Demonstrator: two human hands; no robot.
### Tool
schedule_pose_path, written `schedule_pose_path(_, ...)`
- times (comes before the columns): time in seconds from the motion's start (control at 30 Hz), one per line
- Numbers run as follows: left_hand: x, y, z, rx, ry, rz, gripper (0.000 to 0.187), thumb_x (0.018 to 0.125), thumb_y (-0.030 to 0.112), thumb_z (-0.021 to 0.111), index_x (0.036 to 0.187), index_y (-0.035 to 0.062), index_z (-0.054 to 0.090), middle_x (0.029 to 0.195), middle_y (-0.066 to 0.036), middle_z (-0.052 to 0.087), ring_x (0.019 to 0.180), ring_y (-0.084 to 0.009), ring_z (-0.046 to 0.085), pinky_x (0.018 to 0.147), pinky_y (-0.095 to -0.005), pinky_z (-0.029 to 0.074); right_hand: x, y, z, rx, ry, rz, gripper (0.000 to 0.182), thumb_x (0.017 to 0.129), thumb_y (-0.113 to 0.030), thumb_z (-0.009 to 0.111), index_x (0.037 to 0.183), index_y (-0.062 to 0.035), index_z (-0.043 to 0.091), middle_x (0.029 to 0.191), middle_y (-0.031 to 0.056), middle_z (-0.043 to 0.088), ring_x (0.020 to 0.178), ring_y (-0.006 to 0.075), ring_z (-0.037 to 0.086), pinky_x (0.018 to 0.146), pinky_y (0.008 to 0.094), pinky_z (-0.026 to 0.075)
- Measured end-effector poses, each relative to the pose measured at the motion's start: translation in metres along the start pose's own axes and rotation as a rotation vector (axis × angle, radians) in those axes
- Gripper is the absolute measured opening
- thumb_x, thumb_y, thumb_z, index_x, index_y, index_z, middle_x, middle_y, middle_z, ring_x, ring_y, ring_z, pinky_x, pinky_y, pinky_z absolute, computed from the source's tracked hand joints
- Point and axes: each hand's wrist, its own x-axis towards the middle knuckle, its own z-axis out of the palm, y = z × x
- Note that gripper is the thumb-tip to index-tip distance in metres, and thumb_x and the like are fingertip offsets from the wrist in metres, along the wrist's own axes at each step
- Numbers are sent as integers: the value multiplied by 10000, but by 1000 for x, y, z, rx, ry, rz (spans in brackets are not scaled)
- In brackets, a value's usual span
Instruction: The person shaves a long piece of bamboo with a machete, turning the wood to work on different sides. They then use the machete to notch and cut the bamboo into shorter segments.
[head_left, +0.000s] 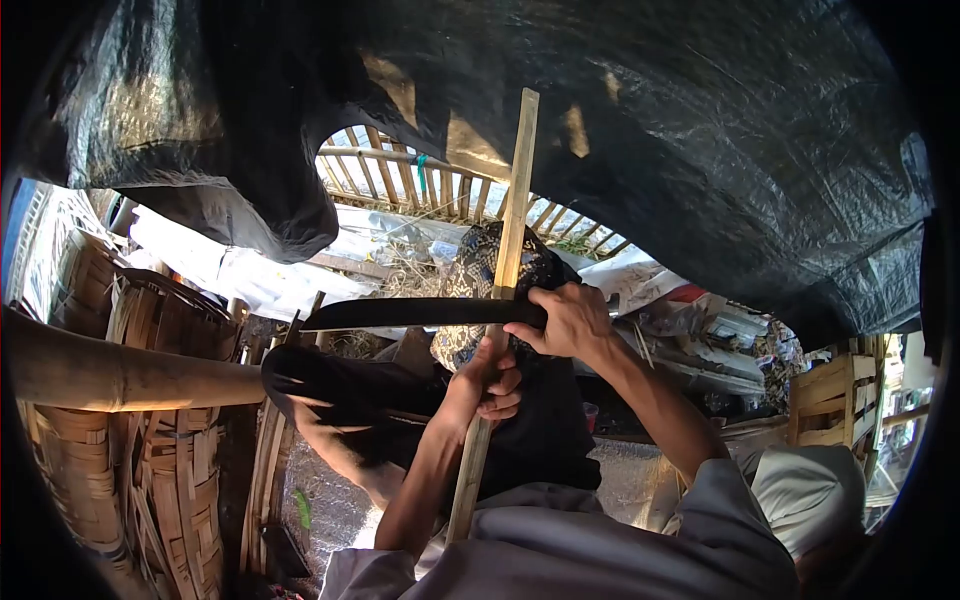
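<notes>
A long pale bamboo strip [516, 215] runs upright through the middle of the view, its lower end near the grey shirt. My left hand [482, 385] is closed around its lower part. My right hand [568, 322] grips the handle end of a dark, broad-bladed knife [410, 313]. The blade points left and lies across the strip, just above my left hand. Behind the strip is a patterned cloth bundle [470, 275]. The knife's handle is mostly hidden by my right fingers.
Black plastic sheeting [680, 130] hangs overhead. A thick bamboo pole [140, 375] juts in from the left above woven baskets [180, 490]. A slatted bamboo fence [400, 180] stands beyond. At right are a wooden crate [835, 400] and a grey-clothed bulk [808, 490].
</notes>
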Motion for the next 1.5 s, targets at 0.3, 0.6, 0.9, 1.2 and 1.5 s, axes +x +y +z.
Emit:
schedule_pose_path(0.3,-38,-16,-8,-6,38,12,419,933,518,352,788,126,385,540,42,266,353,-38,195,324,-176,175,-12,-9,9,-43,75,-28,563,686,-636,611,790,-83,642,574,118,611,549,304,619,525,406,503)
schedule_pose_path(0.6,32,9,-11,-62,-198,8,442,896,549,418,780,123,404,527,50,290,335,-43,234,308,-183,202,-12,2,3,50,21,25,540,743,-577,589,865,-55,657,604,175,614,576,330,614,561,431,496)
schedule_pose_path(0.9,-6,-5,-23,-17,-82,-75,451,901,567,389,747,144,387,530,46,267,349,-45,188,311,-181,167,-4,0,5,49,53,58,579,772,-609,537,858,-50,660,609,173,616,608,331,631,567,412,511)
schedule_pose_path(1.2,11,4,-2,-141,-11,-114,465,917,545,363,753,115,430,514,36,303,320,-49,217,292,-189,186,4,16,6,-14,130,11,647,812,-659,431,817,-58,669,532,157,585,499,301,616,470,420,487)
schedule_pose_path(1.5,-27,-16,-32,-186,-205,-164,495,926,571,273,758,123,400,510,32,273,316,-59,201,283,-196,183,25,30,4,31,91,113,684,820,-666,406,781,-29,653,609,215,598,643,338,646,559,442,508)
